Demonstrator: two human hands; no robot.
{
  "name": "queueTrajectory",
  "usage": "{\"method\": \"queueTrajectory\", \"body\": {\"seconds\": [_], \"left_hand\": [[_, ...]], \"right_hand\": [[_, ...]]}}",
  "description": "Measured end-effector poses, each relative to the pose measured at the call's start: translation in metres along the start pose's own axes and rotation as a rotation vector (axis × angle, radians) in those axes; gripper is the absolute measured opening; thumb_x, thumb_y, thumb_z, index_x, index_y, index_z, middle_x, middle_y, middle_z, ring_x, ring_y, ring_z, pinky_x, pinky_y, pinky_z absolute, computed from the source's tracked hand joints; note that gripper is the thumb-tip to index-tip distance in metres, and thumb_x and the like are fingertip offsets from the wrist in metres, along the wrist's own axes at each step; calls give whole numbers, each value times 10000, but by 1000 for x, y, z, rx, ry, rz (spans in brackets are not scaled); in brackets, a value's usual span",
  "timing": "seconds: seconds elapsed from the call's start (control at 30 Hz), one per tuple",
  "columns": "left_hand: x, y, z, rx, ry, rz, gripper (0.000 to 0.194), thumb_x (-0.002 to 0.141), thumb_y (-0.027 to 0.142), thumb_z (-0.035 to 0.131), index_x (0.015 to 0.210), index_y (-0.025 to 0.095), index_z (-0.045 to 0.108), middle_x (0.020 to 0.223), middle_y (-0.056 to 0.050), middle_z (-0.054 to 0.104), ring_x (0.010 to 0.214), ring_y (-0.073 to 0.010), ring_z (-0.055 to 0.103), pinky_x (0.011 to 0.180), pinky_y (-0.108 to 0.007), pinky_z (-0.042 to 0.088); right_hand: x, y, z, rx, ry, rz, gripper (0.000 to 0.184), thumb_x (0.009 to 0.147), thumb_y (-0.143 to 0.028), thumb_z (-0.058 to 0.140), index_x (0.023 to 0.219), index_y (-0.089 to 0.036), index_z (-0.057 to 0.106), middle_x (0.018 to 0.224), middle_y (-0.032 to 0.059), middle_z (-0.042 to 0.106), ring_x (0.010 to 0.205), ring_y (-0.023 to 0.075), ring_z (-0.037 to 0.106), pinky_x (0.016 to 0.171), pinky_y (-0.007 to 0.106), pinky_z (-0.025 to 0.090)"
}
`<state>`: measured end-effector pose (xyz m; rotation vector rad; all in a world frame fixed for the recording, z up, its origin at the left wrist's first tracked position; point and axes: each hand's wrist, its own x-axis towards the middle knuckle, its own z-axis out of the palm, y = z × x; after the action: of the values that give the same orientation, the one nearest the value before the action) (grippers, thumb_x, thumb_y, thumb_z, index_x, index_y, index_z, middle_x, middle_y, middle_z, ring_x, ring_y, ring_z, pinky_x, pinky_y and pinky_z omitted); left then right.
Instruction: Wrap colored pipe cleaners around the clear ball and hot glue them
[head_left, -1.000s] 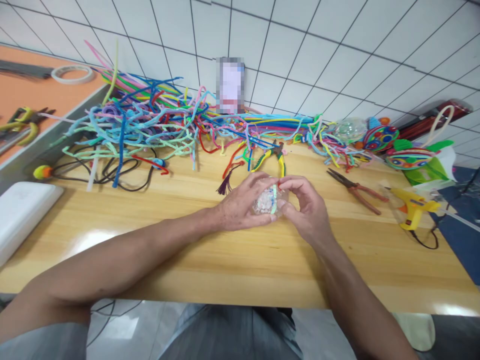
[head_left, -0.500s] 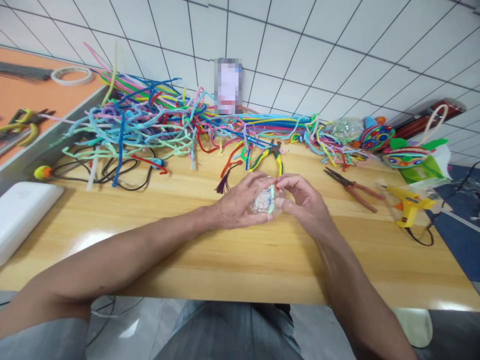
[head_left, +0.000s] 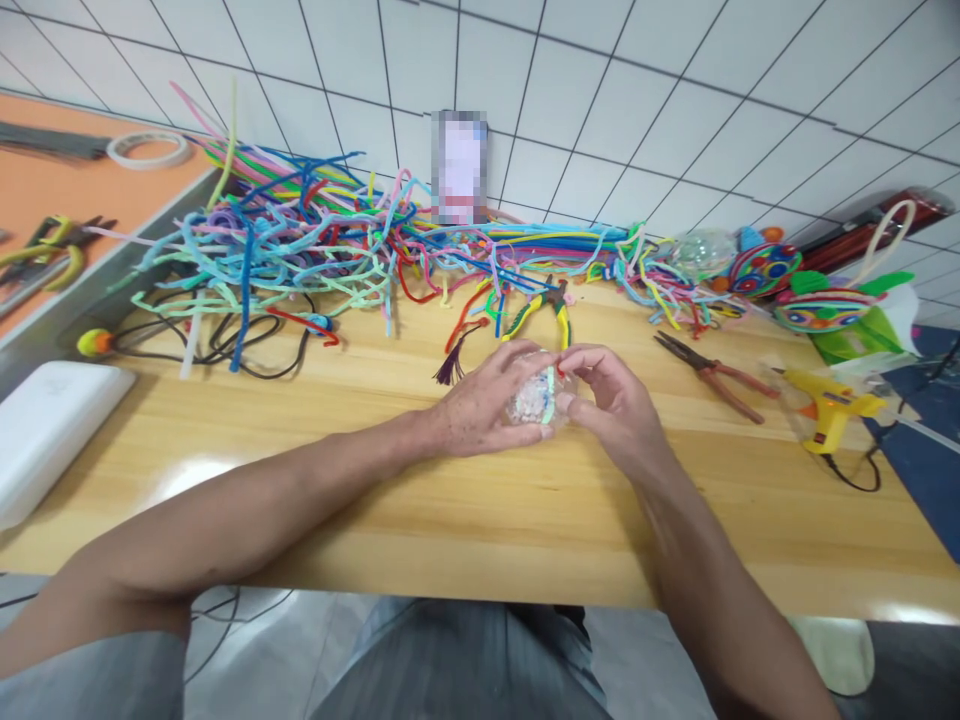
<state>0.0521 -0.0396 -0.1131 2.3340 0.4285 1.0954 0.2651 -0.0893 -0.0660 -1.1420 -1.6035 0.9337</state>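
Between my hands, low over the wooden table (head_left: pixel 420 520), is a clear plastic ball (head_left: pixel 529 402) with whitish stuff inside and a pale green strip (head_left: pixel 550 392) across it. My left hand (head_left: pixel 487 400) is wrapped round its left side, thumb below and fingers over the top. On the right side my right hand (head_left: pixel 611 395) grips it with bent fingers and thumb. A small red bit (head_left: pixel 561 369) shows at the right fingertips; what it belongs to is hidden. Just beyond the hands lie yellow-and-green handled cutting pliers (head_left: pixel 559 310) and a dark purple tassel (head_left: pixel 450 368).
A tangle of coloured pipe cleaners (head_left: pixel 285 240) runs along the wall. To the right are long-nose pliers (head_left: pixel 720 378), a yellow glue gun (head_left: pixel 832 410) with its cord, and colourful craft fish (head_left: pixel 821 312). A white box-like device (head_left: pixel 64 430) lies left. A phone (head_left: pixel 460 165) leans on the wall.
The whole view has shifted slightly, with the table items sitting a little farther right. Both hands keep the same hold on the ball; the fingers have barely moved.
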Motion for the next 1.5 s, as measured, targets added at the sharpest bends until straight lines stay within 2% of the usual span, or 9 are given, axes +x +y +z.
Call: {"method": "queueTrajectory", "body": {"seconds": [0.17, 0.33, 0.5, 0.7, 0.9, 1.03, 1.2, 1.33, 1.5], "left_hand": [[0, 0, -2, 4, 6, 1, 796, 959, 434, 724, 1617, 306, 295, 1488, -177, 496, 1444, -376, 470, 1166, -657, 485], [0, -1, -1, -5, 7, -5, 783, 974, 457, 695, 1618, 320, 272, 1487, -174, 489, 1441, -376, 471, 1158, -670, 488], [0, -1, 0, -3, 3, -10, 799, 963, 496, 700, 1619, 315, 282, 1482, -179, 486, 1436, -378, 479, 1153, -664, 500], [0, 1, -1, 13, 1, -34, 793, 971, 489, 698, 1630, 325, 289, 1477, -165, 494, 1445, -359, 470, 1163, -651, 500], [0, 0, 0, -12, 9, -49, 788, 979, 490, 691, 1635, 328, 286, 1478, -164, 485, 1442, -360, 471, 1168, -654, 490], [-1, -2, 0, -15, 8, -39, 814, 976, 483, 702, 1647, 338, 264, 1499, -165, 470, 1455, -369, 453, 1173, -658, 481], [-3, -4, 1, -25, 3, -38, 845, 967, 469, 722, 1655, 344, 248, 1516, -168, 464, 1475, -382, 434, 1174, -666, 476], [-2, -5, 0, -25, 3, -55, 844, 969, 498, 721, 1651, 319, 256, 1504, -180, 464, 1487, -381, 425, 1183, -657, 476], [-3, -3, 1, -16, -2, -65, 818, 974, 493, 705, 1642, 319, 267, 1518, -178, 447, 1493, -379, 428, 1184, -648, 479]], "right_hand": [[-1, 0, -3, 21, -38, 8, 306, 858, -344, 772, 1139, -296, 660, 1218, 47, 676, 1209, 264, 629, 1095, 442, 486], [-4, 1, 2, -127, -37, -67, 433, 829, -280, 782, 1229, -302, 617, 1256, 50, 649, 1231, 265, 608, 1110, 444, 470], [-6, 3, 7, -196, 22, -91, 445, 827, -215, 758, 1235, -290, 597, 1255, 49, 621, 1232, 248, 598, 1108, 430, 460], [-3, 8, -6, -127, -117, -43, 542, 881, -384, 829, 1356, -307, 582, 1350, 58, 645, 1313, 264, 595, 1159, 451, 461], [-4, 7, -7, -220, -81, -60, 580, 889, -454, 821, 1392, -302, 576, 1404, 81, 643, 1353, 292, 593, 1189, 498, 456], [-4, 11, -8, -196, -100, -8, 654, 884, -487, 826, 1450, -319, 546, 1488, 80, 612, 1415, 297, 564, 1222, 508, 439], [-3, 15, -11, -175, -133, -14, 684, 881, -492, 832, 1476, -330, 537, 1520, 77, 603, 1440, 296, 553, 1234, 509, 434], [-2, 15, -9, -205, -75, -41, 682, 870, -507, 836, 1463, -325, 553, 1507, 90, 611, 1429, 314, 563, 1212, 538, 451], [-5, 2, -1, -388, 21, -204, 653, 876, -401, 824, 1466, -320, 556, 1507, 105, 598, 1436, 324, 542, 1210, 559, 446]]}}
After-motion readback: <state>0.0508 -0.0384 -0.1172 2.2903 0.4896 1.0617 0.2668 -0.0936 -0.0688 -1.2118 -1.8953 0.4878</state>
